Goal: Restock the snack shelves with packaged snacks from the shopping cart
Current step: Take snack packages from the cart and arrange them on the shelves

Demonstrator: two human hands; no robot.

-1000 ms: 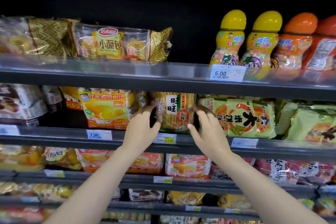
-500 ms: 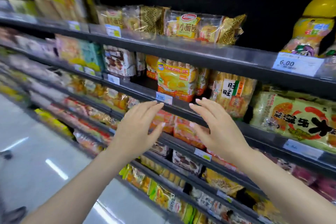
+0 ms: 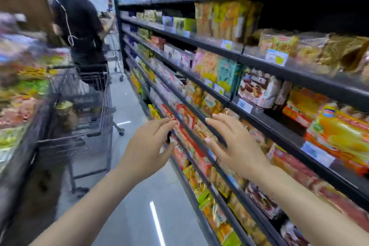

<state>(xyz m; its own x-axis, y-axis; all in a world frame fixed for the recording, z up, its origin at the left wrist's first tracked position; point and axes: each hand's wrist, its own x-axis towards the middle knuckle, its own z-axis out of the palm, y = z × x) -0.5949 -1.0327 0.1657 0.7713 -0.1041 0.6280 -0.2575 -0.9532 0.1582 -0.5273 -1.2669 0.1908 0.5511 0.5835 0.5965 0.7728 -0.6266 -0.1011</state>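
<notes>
Dark snack shelves (image 3: pixel 265 126) run along the right, packed with packaged snacks; an orange-yellow cake pack (image 3: pixel 339 132) sits at the far right. A wire shopping cart (image 3: pixel 87 118) stands in the aisle at left-centre, with a yellowish snack pack (image 3: pixel 64 113) inside it. My left hand (image 3: pixel 147 148) and my right hand (image 3: pixel 235 144) hover in front of the shelves at mid-height. Both are empty with fingers spread, and neither touches a pack.
A person in a black shirt (image 3: pixel 81 26) stands behind the cart, further down the aisle. Another blurred snack display (image 3: pixel 18 94) lines the left side. A second cart (image 3: pixel 113 54) stands beyond the person. Grey floor (image 3: pixel 139 205) runs between the two shelf rows.
Both hands let go of the rice cracker pack on the shelf and drew back empty. The view has swung left, down the aisle, bringing the cart and the person into sight.
</notes>
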